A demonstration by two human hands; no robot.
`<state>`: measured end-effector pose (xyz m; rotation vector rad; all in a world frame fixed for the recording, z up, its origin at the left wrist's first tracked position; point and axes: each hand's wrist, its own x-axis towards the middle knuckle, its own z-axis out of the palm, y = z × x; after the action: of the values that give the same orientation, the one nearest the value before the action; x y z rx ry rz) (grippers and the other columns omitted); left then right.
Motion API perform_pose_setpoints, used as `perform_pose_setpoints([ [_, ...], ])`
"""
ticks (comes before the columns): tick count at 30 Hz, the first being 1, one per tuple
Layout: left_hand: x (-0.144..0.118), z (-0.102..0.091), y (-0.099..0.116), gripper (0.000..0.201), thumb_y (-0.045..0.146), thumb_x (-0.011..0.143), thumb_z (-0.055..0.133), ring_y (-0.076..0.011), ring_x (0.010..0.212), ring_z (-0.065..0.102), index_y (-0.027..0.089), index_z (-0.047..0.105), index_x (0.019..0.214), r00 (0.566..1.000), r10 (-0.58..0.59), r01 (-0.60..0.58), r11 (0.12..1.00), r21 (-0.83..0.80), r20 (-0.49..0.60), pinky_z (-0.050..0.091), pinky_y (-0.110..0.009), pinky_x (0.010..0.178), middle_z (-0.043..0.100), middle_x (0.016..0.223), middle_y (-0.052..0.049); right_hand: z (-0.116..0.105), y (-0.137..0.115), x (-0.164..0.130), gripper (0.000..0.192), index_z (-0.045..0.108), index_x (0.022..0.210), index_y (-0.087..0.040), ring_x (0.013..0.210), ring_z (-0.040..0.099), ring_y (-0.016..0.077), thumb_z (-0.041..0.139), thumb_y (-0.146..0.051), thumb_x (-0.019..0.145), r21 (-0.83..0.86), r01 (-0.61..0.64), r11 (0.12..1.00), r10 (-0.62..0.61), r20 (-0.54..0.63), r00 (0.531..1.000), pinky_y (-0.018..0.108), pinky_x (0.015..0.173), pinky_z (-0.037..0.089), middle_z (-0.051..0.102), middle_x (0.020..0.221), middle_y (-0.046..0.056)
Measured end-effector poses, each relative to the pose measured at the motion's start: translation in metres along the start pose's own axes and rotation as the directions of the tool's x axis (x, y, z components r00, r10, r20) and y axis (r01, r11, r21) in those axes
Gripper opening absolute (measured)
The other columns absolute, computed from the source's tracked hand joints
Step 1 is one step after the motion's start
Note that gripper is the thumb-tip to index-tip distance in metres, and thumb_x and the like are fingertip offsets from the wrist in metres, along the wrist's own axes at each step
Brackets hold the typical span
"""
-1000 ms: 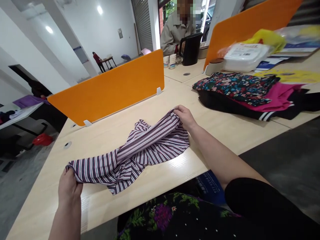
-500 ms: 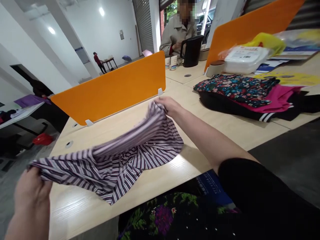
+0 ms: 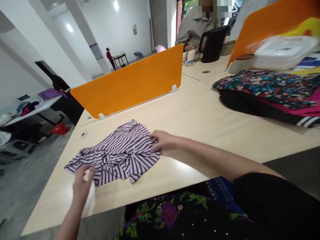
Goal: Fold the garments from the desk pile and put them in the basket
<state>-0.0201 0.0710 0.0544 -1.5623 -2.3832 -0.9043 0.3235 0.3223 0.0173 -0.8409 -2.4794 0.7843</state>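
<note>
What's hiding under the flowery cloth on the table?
Below the flowery cloth, bits of pink cloth and black cloth poke out. The middle of the pile is covered, so I can't tell what else is there.

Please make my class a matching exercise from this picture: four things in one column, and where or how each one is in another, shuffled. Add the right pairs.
Things
1. White-and-dark striped fabric garment
2. Long, flat orange panel beyond the garment
3. Black pitcher with a side handle
4. Dark cloth with a colourful floral print

Places and states
A. Standing beside stacked white paper cups
B. Lying wrinkled on the pale wood-look table, with the right hand at its edge
C. Lying over black cloth
D. Standing upright in white clips

Right pairs: 1-B, 2-D, 3-A, 4-C
</note>
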Motion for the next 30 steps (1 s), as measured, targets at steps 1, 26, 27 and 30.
perform_pose_setpoints([
  [1,-0.012,0.010,0.009,0.042,0.054,0.076,0.054,-0.0276,0.105,0.057,0.018,0.059,0.099,0.979,0.149,-0.154,0.988,0.029,0.137,0.048,-0.040,0.087,0.062,0.109,-0.011,0.010,-0.004,-0.009,0.023,0.068,0.086,-0.019,0.082,0.059,0.0203,0.076,-0.028,0.067,-0.044,0.065,0.997,-0.064,0.025,0.998,0.029,0.071,0.044,0.065,0.088,0.005],
  [26,0.006,-0.020,-0.005,0.028,0.013,0.054,0.056,-0.0081,0.052,0.054,0.021,0.047,0.080,0.782,-0.609,0.461,0.419,-0.782,0.135,0.048,-0.019,0.054,0.057,0.063,0.007,-0.050,0.034,-0.049,0.026,0.066,0.101,-0.020,0.103,0.057,0.0253,0.044,-0.027,0.091,-0.497,-0.305,0.812,0.239,-0.193,0.951,0.035,0.083,0.041,0.067,0.107,0.011],
  [27,0.011,-0.024,-0.008,0.028,0.011,0.053,0.054,-0.0070,0.054,0.054,0.020,0.047,0.078,0.791,-0.609,0.388,0.429,-0.816,0.056,0.048,-0.018,0.056,0.056,0.063,0.007,-0.054,0.035,-0.050,0.028,0.066,0.099,-0.019,0.099,0.059,0.0247,0.040,-0.026,0.093,-0.498,-0.390,0.774,0.312,-0.236,0.920,0.034,0.080,0.041,0.067,0.104,0.011],
  [30,0.018,-0.036,-0.021,0.020,0.010,0.059,0.050,-0.0080,0.062,0.054,0.020,0.046,0.076,0.814,-0.557,0.290,0.636,-0.715,-0.165,0.049,-0.022,0.064,0.053,0.067,0.005,-0.068,0.043,-0.055,0.029,0.067,0.099,-0.019,0.091,0.062,0.0249,0.040,-0.026,0.091,-0.474,-0.584,0.659,0.515,-0.282,0.809,0.032,0.071,0.042,0.068,0.101,0.012],
])
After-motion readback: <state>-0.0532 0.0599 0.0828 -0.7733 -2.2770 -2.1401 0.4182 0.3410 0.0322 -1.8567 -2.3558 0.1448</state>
